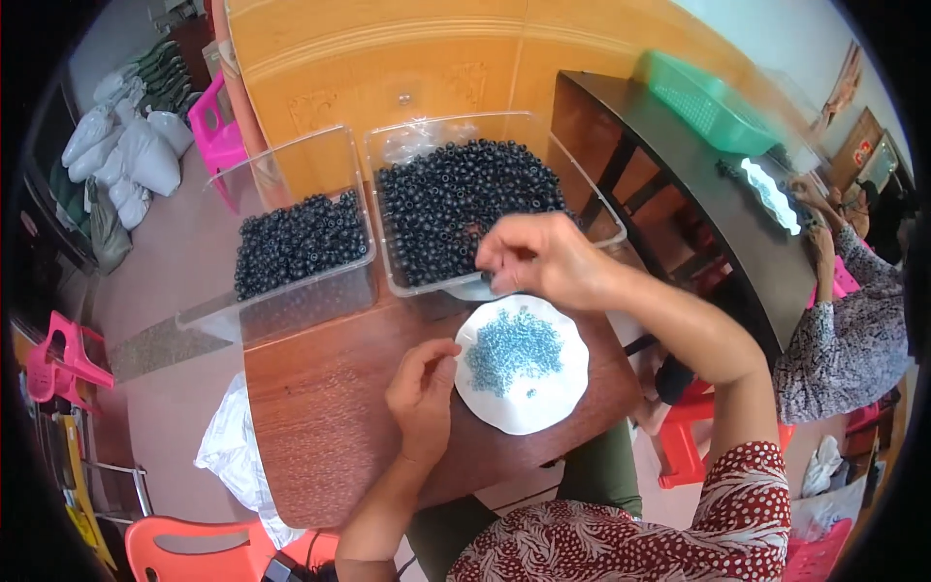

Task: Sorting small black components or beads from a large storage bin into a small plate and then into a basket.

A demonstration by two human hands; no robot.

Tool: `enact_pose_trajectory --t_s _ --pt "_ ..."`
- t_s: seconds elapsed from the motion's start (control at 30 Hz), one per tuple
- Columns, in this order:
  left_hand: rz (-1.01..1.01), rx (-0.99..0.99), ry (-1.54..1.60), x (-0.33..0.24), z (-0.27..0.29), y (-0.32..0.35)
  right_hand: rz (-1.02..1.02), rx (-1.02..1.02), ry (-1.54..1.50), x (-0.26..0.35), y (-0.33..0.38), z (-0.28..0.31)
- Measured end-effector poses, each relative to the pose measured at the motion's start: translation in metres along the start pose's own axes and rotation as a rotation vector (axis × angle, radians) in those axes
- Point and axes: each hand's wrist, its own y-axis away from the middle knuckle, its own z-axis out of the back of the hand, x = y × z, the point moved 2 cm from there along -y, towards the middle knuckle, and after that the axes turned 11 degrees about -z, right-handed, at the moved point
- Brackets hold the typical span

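Note:
A white scalloped plate (531, 412) rests on the wooden table, with a heap of tiny clear-blue pieces (514, 349) spread over it. My left hand (424, 396) is at the plate's left rim, thumb and forefinger pressed together; whatever they pinch is too small to make out. Over the gap between the plate and the larger clear bin (412, 289), my right hand (548, 260) is closed, with a small black ring-shaped part (488, 277) at its fingertips. Many black ring-shaped parts (456, 194) fill that bin. A smaller clear bin (310, 276) to its left holds more of them.
A dark table (698, 194) stands at the right, bearing a green basket (708, 102) and a white tray (771, 197); another person (844, 320) works there. Red stool (684, 436), orange chair (194, 553) and white sacks (145, 155) surround the wooden table (330, 417).

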Motion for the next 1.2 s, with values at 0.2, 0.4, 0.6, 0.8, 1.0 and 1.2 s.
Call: enact_pose_trajectory --t_s 0.2,0.4,0.6,0.8,1.0,1.2 --pt "0.322 0.01 0.685 -0.032 -0.014 -0.006 0.215 -0.097 0.08 0.015 0.06 -0.02" --pt "0.417 0.005 0.889 -0.041 -0.023 0.011 0.219 -0.154 -0.003 0.015 0.081 -0.041" --pt "0.487 -0.063 1.026 -0.047 -0.031 0.023 0.219 -0.331 -0.192 0.012 0.103 -0.059" --pt "0.493 -0.079 0.975 -0.049 -0.032 0.029 0.031 -0.414 -0.377 0.004 0.117 -0.073" --pt "0.425 0.014 0.644 -0.051 -0.04 0.035 0.011 -0.48 -0.356 -0.004 0.134 -0.07" --pt "0.286 0.11 0.321 -0.059 -0.038 0.042 0.096 -0.575 -0.274 -0.009 0.138 -0.079"
